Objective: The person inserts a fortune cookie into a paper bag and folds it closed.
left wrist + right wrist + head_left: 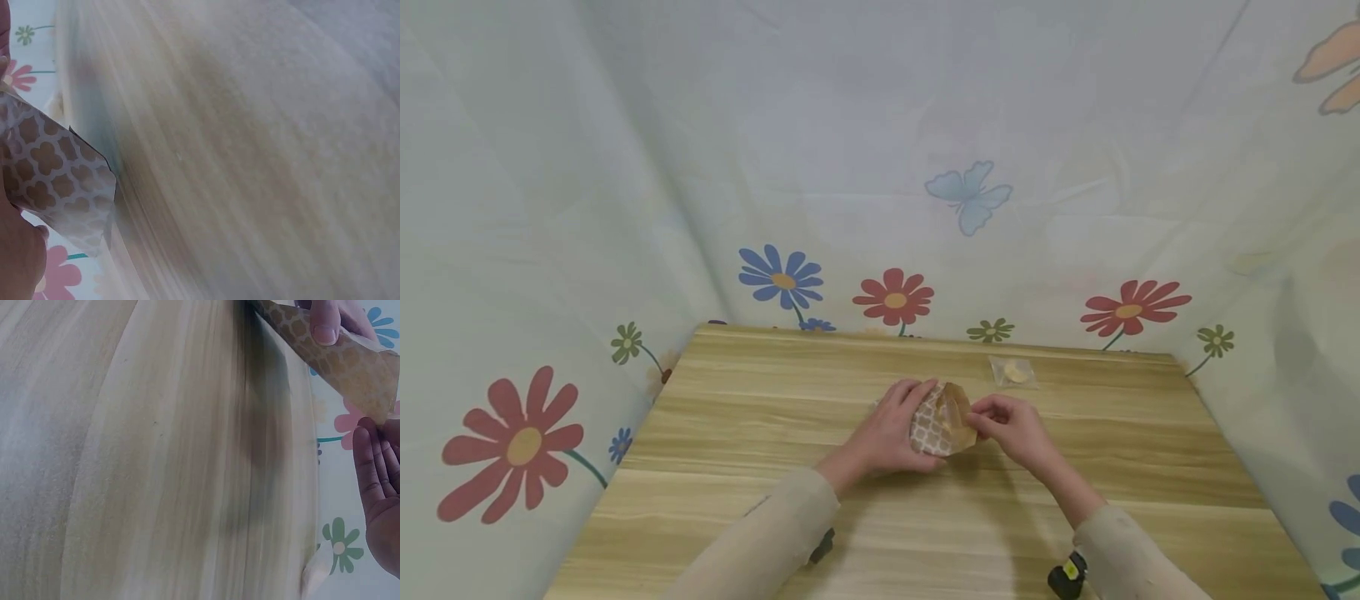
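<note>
A small brown paper bag (929, 425) with a white lattice pattern is held up over the table, its plain brown inside showing at the end towards the right. My left hand (891, 429) grips it from the left, thumb below and fingers above. At the opposite end my right hand (1011, 425) pinches the bag's edge between thumb and fingertips. The left wrist view shows the patterned side of the bag (59, 172) close up. In the right wrist view, curled fingers of the right hand (381, 481) meet the bag's lower corner (369, 394).
Behind the bag, a small clear plastic packet (1013, 372) with a pale round piece inside lies on the wood-grain table (760, 375). A white cloth printed with flowers and butterflies (880, 167) hangs behind the table and along both sides.
</note>
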Motion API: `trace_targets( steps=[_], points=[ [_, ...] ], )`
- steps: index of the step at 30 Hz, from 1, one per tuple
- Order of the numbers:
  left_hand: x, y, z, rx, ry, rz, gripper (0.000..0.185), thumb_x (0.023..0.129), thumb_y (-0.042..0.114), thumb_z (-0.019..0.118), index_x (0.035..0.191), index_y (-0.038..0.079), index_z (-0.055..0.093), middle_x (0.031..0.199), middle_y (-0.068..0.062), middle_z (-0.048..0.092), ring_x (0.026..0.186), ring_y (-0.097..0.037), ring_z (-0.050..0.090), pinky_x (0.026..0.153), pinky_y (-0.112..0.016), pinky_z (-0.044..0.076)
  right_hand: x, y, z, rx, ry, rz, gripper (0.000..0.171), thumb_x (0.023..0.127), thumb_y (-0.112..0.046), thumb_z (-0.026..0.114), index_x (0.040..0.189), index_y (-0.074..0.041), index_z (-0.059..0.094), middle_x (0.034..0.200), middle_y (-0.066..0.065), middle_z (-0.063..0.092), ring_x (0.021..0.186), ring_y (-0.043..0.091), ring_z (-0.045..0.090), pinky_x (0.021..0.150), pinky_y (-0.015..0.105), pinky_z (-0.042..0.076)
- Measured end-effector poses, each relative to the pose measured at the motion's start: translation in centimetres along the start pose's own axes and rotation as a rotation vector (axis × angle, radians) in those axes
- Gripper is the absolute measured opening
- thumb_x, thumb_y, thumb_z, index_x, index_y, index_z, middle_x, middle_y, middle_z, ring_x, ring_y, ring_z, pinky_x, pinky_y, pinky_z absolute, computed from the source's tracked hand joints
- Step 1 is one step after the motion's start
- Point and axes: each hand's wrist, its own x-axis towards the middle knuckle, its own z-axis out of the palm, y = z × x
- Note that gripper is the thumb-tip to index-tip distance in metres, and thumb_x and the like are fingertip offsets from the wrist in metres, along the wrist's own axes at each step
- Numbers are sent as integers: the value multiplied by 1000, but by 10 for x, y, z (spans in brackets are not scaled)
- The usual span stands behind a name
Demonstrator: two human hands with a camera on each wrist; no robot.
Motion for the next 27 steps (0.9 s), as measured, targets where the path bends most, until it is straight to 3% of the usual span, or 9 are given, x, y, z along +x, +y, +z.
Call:
trace_targets(
  steps=[8,19,27],
  points=[
    [1,2,-5,-10,-31,-23,129,68,61,92,171,34,19,163,-4,35,142,-23,45,115,-51,47,2,-3,-1,13,-10,-22,14,102,-10,74,106,3,74,90,10,76,77,18,71,73,39,63],
    [0,1,-6,-31,-44,-30,127,68,58,92,171,31,22,161,-3,36,138,-21,46,113,-50,48,0,-4,-1,36,-14,10,18,102,-12,75,109,4,75,93,12,77,81,23,73,75,42,64],
    [0,1,-4,-31,-55,-30,125,69,58,91,171,29,24,161,-3,37,135,-20,48,110,-49,50,-2,8,-24,73,-29,-4,27,103,-13,73,118,10,71,105,25,77,93,39,77,83,48,64]
  ],
)
